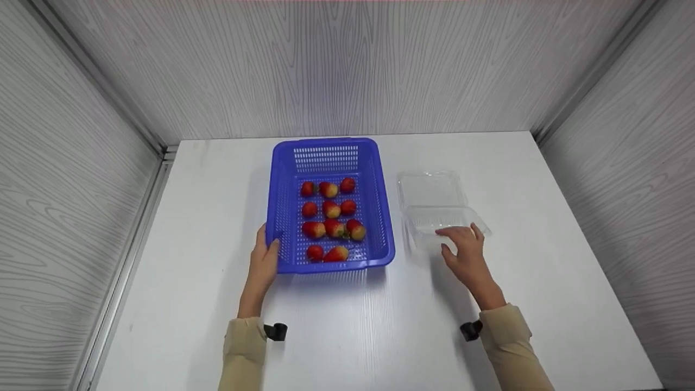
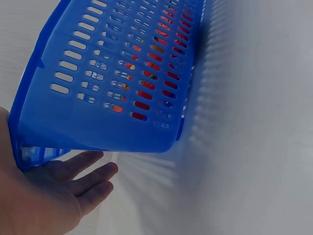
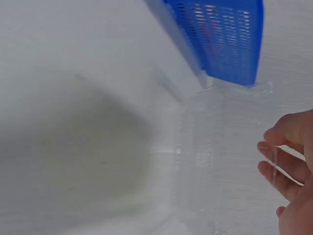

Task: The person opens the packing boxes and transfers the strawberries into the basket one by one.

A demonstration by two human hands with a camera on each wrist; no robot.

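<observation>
Your left hand [image 1: 264,264] lies flat-fingered against the near-left corner of the blue slotted plastic basket [image 1: 282,217] of strawberries [image 1: 332,218], whose long axis runs away from you on the white tabletop [image 1: 184,228]. Just right of it, your right hand [image 1: 462,251] rests with relaxed fingers on the clear plastic clamshell box [image 1: 434,209], so that hand is the nearer one to the box.

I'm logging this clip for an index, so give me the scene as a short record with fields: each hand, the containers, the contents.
left hand: left hand rests against the near left corner of the blue basket, fingers straight
right hand: right hand touches the clear clamshell box
basket contents: strawberries, eleven counted
clamshell: lid open, nothing seen inside, right of the basket
surface: white table
</observation>
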